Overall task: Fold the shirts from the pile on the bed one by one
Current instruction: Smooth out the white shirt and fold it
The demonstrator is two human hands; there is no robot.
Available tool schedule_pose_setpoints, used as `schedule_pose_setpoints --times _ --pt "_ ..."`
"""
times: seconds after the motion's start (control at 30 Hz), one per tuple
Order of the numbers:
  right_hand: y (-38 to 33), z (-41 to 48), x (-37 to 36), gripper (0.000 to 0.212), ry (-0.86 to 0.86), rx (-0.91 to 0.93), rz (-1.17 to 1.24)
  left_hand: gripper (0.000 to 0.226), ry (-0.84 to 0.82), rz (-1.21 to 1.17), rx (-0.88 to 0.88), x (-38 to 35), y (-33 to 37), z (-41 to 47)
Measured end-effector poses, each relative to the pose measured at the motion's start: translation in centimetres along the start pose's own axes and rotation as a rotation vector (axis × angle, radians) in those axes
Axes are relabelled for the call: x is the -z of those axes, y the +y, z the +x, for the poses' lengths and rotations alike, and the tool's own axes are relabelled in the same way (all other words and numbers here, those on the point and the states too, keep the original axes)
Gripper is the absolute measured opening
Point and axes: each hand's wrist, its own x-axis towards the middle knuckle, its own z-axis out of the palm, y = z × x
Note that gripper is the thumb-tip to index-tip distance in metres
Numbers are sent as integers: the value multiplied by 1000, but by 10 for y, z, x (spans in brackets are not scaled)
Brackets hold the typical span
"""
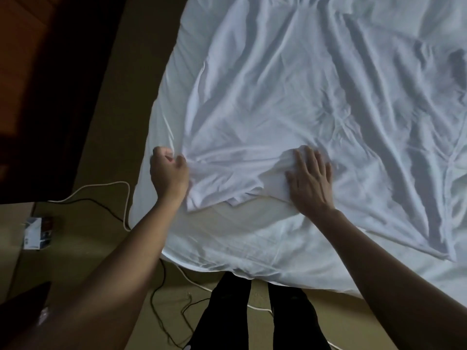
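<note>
— Where's the shirt from where you stand?

— A white shirt (252, 109) lies spread out on the bed (227, 251), crumpled, with its bottom hem close to the bed's near edge. It runs away from the person toward the far end of the bed. White on white, so its upper outline is hard to make out.

— And the hands?

— Both are on the hem end. The left hand (168, 173) is at the hem corner nearest the bed's left side, fingers curled into a fist with a bunch of cloth pinched between thumb and fingers. The fabric pulls into taut creases from that grip.

— The other one?

— The right hand (312, 181) lies flat on the shirt further along the bed's near edge, fingers (309, 160) straight and a little spread, palm pressing down. A folded-over flap of cloth sits just beside its thumb, between the two hands.

— Anything else on the bed?

— More rumpled white cloth over at its right side; I cannot tell whether it is bedding or another shirt.

— And around the bed?

— On the floor (101, 248) off the bed's left side, a white cable (101, 186) and a black cable (156, 299) trail about, with a small box (35, 232) beyond them and dark furniture (50, 97) further out. The person's legs (227, 311), in black, stand against the bed's near edge.
</note>
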Motion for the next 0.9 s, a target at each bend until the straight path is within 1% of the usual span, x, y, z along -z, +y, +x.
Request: schedule_pose_setpoints --times 0.07,0.13,0.2,0.27,0.33,0.43,0.57,0.67,0.77,0.83,0.9 --pt "-2 12 7 66 37 -14 9 31 63 111 -275 -13 20 -3" --pt "-10 33 13 65 70 -13 31 41 16 218 -537 -38 45 -4" --pt "-19 61 18 66 93 18 44 48 -83 306 -762 -73 72 -4" --pt "-20 88 16 67 91 46 41 55 -202 410 -911 -113 95 3" --pt "-1 105 11 68 83 72 34 61 -283 535 -999 -144 106 15" --pt "62 105 13 64 146 41 -30 68 -290 670 -1048 -163 101 35" --pt "155 82 41 64 199 -146 -81 70 -225 691 -998 -158 93 42" --pt "207 72 63 65 160 -291 -97 71 -257 718 -957 -157 103 35" --pt "218 82 81 69 195 -409 -40 71 -249 658 -855 -165 132 20" --pt "205 103 90 70 261 -378 -1 69 -249 604 -916 -182 165 10" --pt "182 134 96 68 319 -251 13 68 -263 550 -1040 -212 206 2"
